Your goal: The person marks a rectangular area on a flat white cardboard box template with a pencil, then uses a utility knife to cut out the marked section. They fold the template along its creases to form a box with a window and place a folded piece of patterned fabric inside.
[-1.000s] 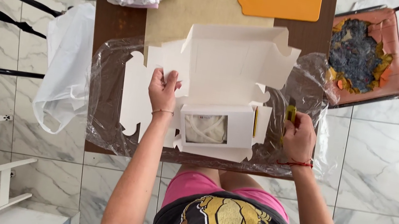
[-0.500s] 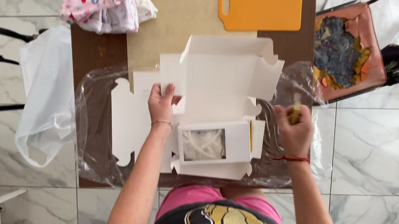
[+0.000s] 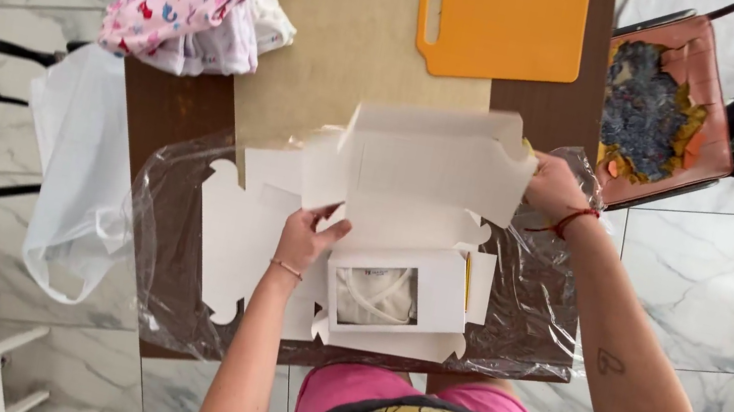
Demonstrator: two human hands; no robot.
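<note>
- Box (image 3: 392, 291), one, white, windowed: just right of left hand (image 3: 306, 241), which presses its flap with loose fingers.
- Lid panel (image 3: 440, 164), raised: right hand (image 3: 554, 184) grips its far corner. Step judged: folding; next needs the lid tucked down.
- Flat blank (image 3: 227, 232), one, left of left hand.
- Beyond: one orange board (image 3: 505, 19), clothes pile (image 3: 186, 3).

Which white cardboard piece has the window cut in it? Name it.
The folded box panel nearest the person, right of the left hand. A pale garment shows through its window; the raised lid by the right hand and the flat blanks are solid white.
</note>
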